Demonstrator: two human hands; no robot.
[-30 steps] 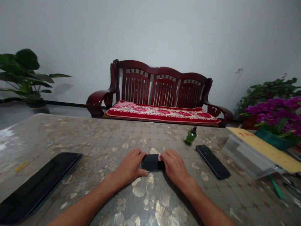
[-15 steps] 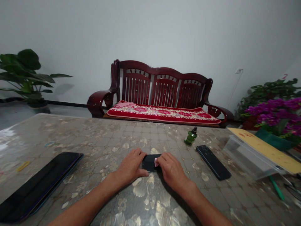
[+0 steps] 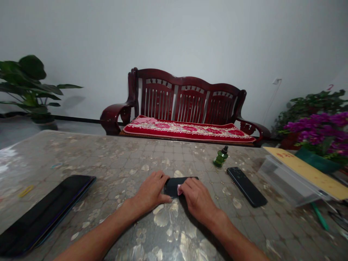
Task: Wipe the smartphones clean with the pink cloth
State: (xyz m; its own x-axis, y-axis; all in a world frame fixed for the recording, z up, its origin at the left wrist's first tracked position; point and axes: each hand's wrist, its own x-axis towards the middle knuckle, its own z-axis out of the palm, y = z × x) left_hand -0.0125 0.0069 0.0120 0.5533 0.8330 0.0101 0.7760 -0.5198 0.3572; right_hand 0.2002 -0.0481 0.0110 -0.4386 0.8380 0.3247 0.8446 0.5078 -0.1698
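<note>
A dark flat rectangular object [image 3: 172, 187] lies on the patterned tablecloth between my hands. My left hand [image 3: 153, 189] grips its left end, thumb at the near edge and fingers at the far edge. Pinched in the fingers of my right hand [image 3: 195, 193] is a small pink cloth [image 3: 179, 189], which touches the dark object's surface. The right hand covers part of that object's right side.
A green spray bottle [image 3: 220, 157] and a black phone [image 3: 247, 187] are to the right. Farther right sits a clear plastic box [image 3: 288, 183] under yellow card. At left lie a large dark tablet [image 3: 46, 214] and a yellow band [image 3: 26, 191]. A wooden bench [image 3: 190, 99] stands beyond.
My right hand has shifted slightly toward me, with the pink cloth moving a little left. More of the dark object's far right edge shows. My left hand holds its place.
</note>
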